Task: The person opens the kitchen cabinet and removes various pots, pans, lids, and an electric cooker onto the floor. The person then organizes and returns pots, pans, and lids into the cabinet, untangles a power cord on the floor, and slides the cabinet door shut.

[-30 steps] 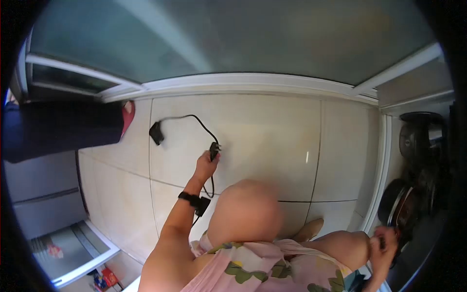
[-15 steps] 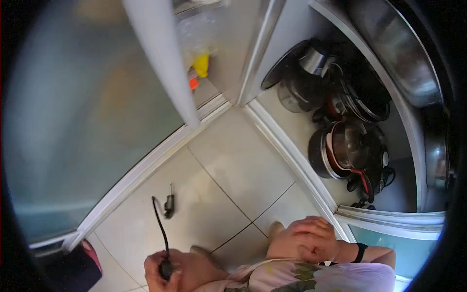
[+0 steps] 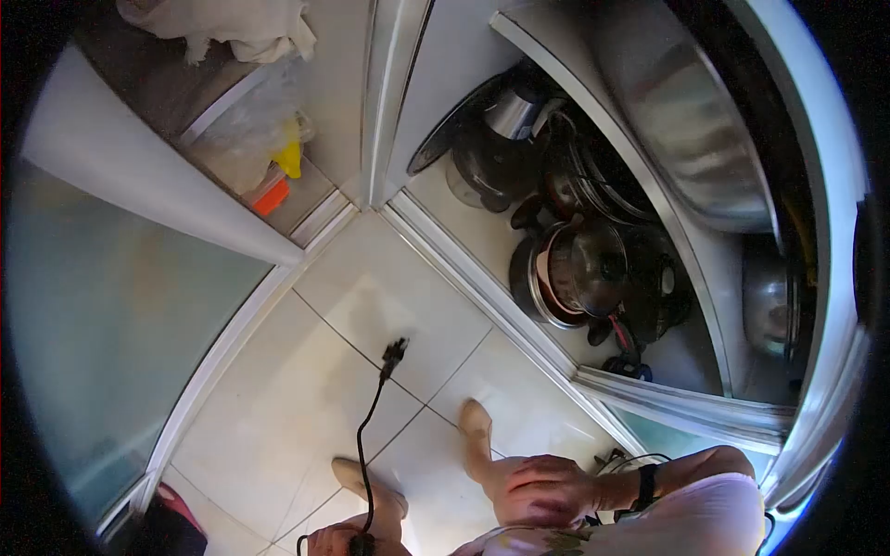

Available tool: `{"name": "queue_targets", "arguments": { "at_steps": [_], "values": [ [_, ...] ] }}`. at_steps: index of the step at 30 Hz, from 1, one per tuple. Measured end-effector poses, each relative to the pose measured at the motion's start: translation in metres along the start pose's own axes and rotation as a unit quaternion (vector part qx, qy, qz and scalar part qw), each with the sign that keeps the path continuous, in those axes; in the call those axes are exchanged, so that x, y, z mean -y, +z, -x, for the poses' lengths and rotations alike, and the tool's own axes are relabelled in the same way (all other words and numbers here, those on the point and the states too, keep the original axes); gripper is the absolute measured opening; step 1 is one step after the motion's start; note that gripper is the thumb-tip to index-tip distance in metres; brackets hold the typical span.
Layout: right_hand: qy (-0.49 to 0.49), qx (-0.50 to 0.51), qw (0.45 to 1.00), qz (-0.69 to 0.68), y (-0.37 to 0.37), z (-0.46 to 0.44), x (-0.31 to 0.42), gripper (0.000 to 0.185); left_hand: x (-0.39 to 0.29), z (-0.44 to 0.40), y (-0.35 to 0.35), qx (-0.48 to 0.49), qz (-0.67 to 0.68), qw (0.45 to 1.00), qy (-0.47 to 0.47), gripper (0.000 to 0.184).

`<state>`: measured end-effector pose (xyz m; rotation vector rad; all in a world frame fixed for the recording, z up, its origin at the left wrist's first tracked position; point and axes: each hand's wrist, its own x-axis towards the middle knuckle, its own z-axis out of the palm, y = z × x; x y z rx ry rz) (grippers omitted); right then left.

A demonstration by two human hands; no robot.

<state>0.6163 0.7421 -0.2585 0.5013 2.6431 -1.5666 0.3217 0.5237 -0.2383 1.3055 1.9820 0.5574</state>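
Note:
My left hand (image 3: 336,540), partly cut off by the bottom edge, is closed around a black power cord (image 3: 364,440). A dark, thicker part of it shows at the fingers, but its shape is unclear. From this hand the cord runs up the view to its black plug (image 3: 394,354), seen over the floor tiles. My right hand (image 3: 545,491) lies over my bent knee with its fingers stretched out, holding nothing. A black band (image 3: 647,486) is on the right wrist.
An open cabinet at the right holds stacked dark pots (image 3: 584,269), a glass jug (image 3: 477,171) and a large metal basin (image 3: 695,120) on the shelf above. Left stands a frosted sliding door (image 3: 139,306), with plastic bags (image 3: 255,130) behind it. More cords (image 3: 616,459) lie beside my right arm.
The view has shifted, showing more of the left cabinet. The dangling plug has swung to the right. My right hand's fingers now lie flatter over the knee; my left hand still grips the cord.

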Motion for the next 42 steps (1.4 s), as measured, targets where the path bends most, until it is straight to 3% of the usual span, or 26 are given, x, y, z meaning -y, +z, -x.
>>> {"name": "queue_targets", "arguments": {
  "at_steps": [7, 13, 15, 16, 19, 22, 26, 27, 28, 29, 31, 33, 34, 35, 36, 37, 38, 39, 40, 41, 42],
  "values": [
    [0.057, 0.034, 0.993, -0.096, 0.018, 0.032, 0.028, 0.025, -0.029, 0.038, 0.006, 0.016, 0.03, 0.997, -0.068, 0.023],
    [0.102, 0.076, 0.991, -0.034, 0.019, 0.05, 0.054, 0.017, -0.035, 0.082, 0.022, 0.045, -0.024, 0.995, -0.087, 0.023],
    [0.127, 0.067, 0.989, -0.019, 0.028, 0.061, 0.055, 0.019, -0.048, 0.084, 0.016, 0.08, -0.019, 0.985, -0.15, 0.026],
    [0.122, 0.061, 0.991, -0.012, 0.036, 0.07, 0.049, 0.019, -0.016, 0.095, 0.046, 0.067, -0.104, 0.989, -0.086, 0.048],
    [0.167, 0.022, 0.985, -0.017, 0.054, 0.08, 0.049, 0.023, -0.027, 0.095, 0.034, 0.07, -0.072, 0.986, -0.13, 0.043],
    [0.303, 0.054, 0.947, 0.097, 0.052, 0.074, 0.079, 0.031, -0.012, 0.103, 0.041, 0.036, -0.142, 0.985, -0.092, 0.037],
    [0.383, 0.053, 0.9, 0.2, 0.054, 0.073, 0.102, 0.043, -0.019, 0.103, 0.034, 0.041, -0.176, 0.981, -0.067, 0.039],
    [0.381, 0.041, 0.9, 0.206, 0.054, 0.075, 0.104, 0.043, -0.018, 0.099, 0.035, 0.058, -0.184, 0.978, -0.082, 0.04],
    [0.375, 0.029, 0.899, 0.225, 0.054, 0.076, 0.111, 0.045, -0.068, 0.095, -0.006, -0.009, -0.115, 0.991, -0.061, 0.037],
    [0.37, 0.021, 0.897, 0.24, 0.059, 0.079, 0.122, 0.046, -0.074, 0.097, -0.011, -0.011, -0.119, 0.991, -0.057, 0.037],
    [0.354, 0.037, 0.906, 0.229, 0.066, 0.088, 0.132, 0.045, -0.082, 0.106, -0.024, 0.037, -0.041, 0.997, -0.056, 0.029],
    [0.329, -0.057, 0.942, 0.042, 0.06, 0.082, 0.155, 0.052, -0.135, 0.111, -0.08, -0.002, -0.01, 1.0, 0.004, 0.023],
    [0.328, -0.061, 0.942, 0.042, 0.051, 0.076, 0.172, 0.052, -0.151, 0.116, -0.097, 0.002, 0.015, 0.999, 0.04, 0.022],
    [0.411, -0.073, 0.89, -0.186, 0.034, 0.063, 0.196, 0.056, -0.168, 0.12, -0.115, 0.007, 0.041, 0.996, 0.078, 0.022],
    [0.468, -0.081, 0.782, -0.403, 0.015, 0.049, 0.222, 0.06, -0.188, 0.124, -0.138, 0.026, 0.063, 0.991, 0.115, 0.024],
    [0.499, -0.079, 0.624, -0.597, -0.003, 0.039, 0.245, 0.065, -0.205, 0.123, -0.159, 0.03, 0.064, 0.991, 0.113, 0.024],
    [0.373, -0.01, 0.552, -0.745, -0.017, 0.029, 0.252, 0.067, -0.222, 0.126, -0.181, 0.096, 0.119, 0.978, 0.144, 0.026],
    [0.238, 0.061, 0.444, -0.862, -0.024, 0.017, 0.251, 0.07, -0.237, 0.137, -0.202, 0.16, 0.178, 0.957, 0.162, 0.029],
    [0.251, 0.003, 0.447, -0.858, -0.031, -0.002, 0.256, 0.068, -0.236, 0.135, -0.212, 0.186, 0.223, 0.927, 0.237, 0.035],
    [0.295, -0.092, 0.512, -0.801, -0.03, -0.02, 0.253, 0.065, -0.232, 0.146, -0.231, 0.248, 0.191, 0.934, 0.174, 0.045],
    [0.324, -0.065, 0.495, -0.804, 0.003, -0.005, 0.274, 0.065, -0.232, 0.19, -0.232, 0.245, 0.208, 0.937, 0.134, 0.045]
  ]
}}
